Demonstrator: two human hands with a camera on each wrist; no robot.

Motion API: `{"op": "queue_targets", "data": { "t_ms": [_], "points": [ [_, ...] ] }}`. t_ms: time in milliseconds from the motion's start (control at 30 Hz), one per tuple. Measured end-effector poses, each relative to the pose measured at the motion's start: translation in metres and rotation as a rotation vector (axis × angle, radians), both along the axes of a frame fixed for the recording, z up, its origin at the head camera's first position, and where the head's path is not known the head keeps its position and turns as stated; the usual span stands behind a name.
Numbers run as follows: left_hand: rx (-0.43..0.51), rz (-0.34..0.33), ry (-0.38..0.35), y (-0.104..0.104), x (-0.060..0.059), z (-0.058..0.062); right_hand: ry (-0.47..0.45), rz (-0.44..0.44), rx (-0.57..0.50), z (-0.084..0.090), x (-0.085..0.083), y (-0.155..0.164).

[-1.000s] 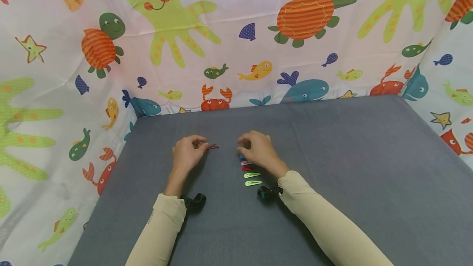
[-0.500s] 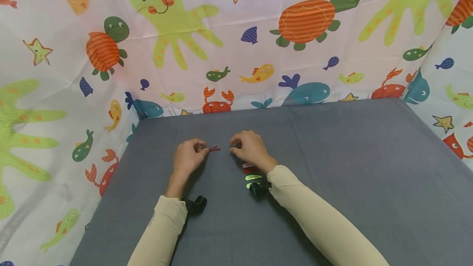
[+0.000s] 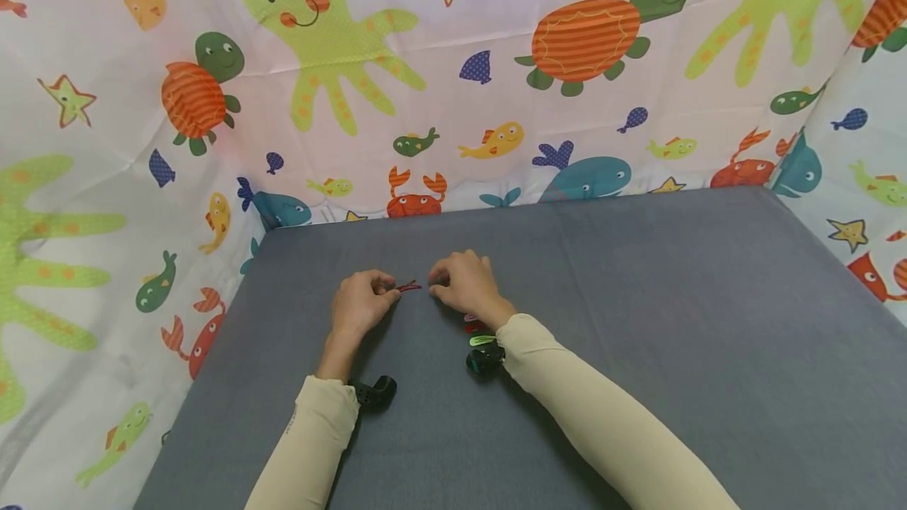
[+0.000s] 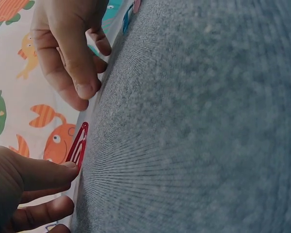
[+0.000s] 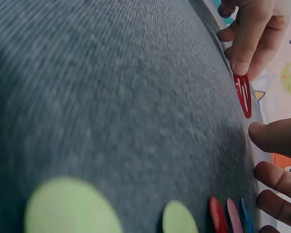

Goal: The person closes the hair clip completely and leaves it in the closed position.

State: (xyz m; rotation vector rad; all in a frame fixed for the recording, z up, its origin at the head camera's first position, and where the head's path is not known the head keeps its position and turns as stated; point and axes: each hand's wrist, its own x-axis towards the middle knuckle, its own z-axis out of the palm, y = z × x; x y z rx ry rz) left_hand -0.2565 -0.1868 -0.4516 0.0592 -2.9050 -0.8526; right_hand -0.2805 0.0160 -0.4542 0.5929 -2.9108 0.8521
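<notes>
My left hand pinches one end of a red snap hair clip between thumb and fingers, its other end pointing toward my right hand. In the head view the clip's prongs look spread apart. Facing it, my right hand holds nothing; its thumb and fingers are bent and parted, the tips just short of the clip. Under the right wrist lies a row of clips on the table: light green, another red clip, a pink clip and a blue clip. Hand and wrist camera partly hide the row in the head view.
A grey cloth covers the table. Behind it and along the sides hangs a white curtain printed with sea animals. A black wrist camera sits on the right wrist, and another black camera on the left.
My right hand has moved left, from above the row of clips to beside the red clip, and its wrist now covers more of the row. The left hand keeps its pinch almost in place.
</notes>
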Motion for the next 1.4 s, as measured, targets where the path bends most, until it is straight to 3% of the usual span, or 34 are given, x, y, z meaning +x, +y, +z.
{"op": "queue_targets", "data": {
  "t_ms": [367, 1033, 1400],
  "points": [
    [-0.009, -0.002, 0.003, -0.001, -0.002, -0.003, -0.011, -0.011, -0.023, -0.001, 0.0, -0.014],
    [-0.02, 0.002, 0.042, 0.001, -0.002, -0.007, 0.063, -0.04, 0.073, -0.006, -0.003, -0.026],
    [-0.004, -0.006, 0.051, 0.001, -0.002, -0.009, 0.061, -0.034, 0.068, -0.007, -0.002, -0.026]
  ]
}}
